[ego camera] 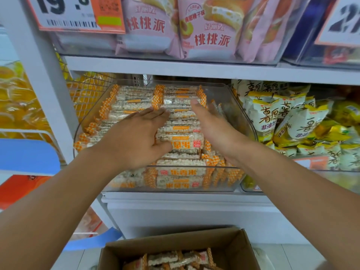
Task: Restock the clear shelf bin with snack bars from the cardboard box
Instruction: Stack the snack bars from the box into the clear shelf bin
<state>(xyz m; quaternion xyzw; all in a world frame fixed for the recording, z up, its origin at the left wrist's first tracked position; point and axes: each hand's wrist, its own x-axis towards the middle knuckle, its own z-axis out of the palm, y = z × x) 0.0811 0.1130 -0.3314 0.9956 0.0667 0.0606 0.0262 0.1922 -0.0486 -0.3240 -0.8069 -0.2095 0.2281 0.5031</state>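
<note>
On the middle shelf, a clear shelf bin [247, 123] sits pulled partly forward, packed with snack bars [181, 142] in orange-checked wrappers, lying crosswise in two rows. Both arms reach into it from below. Left hand [134, 139]: palm down, fingers straight and close together, lying flat on the bars where the two rows meet, thumb tip against the front of one bar. Right hand [212, 123]: edge-on along the right end of the right row, fingers straight and together, tips at a bar near the back; neither hand curls round anything. Directly below, at floor level, the cardboard box [231, 242] stands open, flaps out, with more of the same bars loose inside. Surroundings: upper shelf board [175, 68] overhangs the bin's back half, close above the bars there; pink cake packs [210, 30] and a price card [76, 14] above it. Yellow-and-white chip bags [288, 117] fill the neighbouring bin just right. Wire mesh [87, 92] and yellow packets on the left. Blue bracket [27, 154] juts out at far left.
</note>
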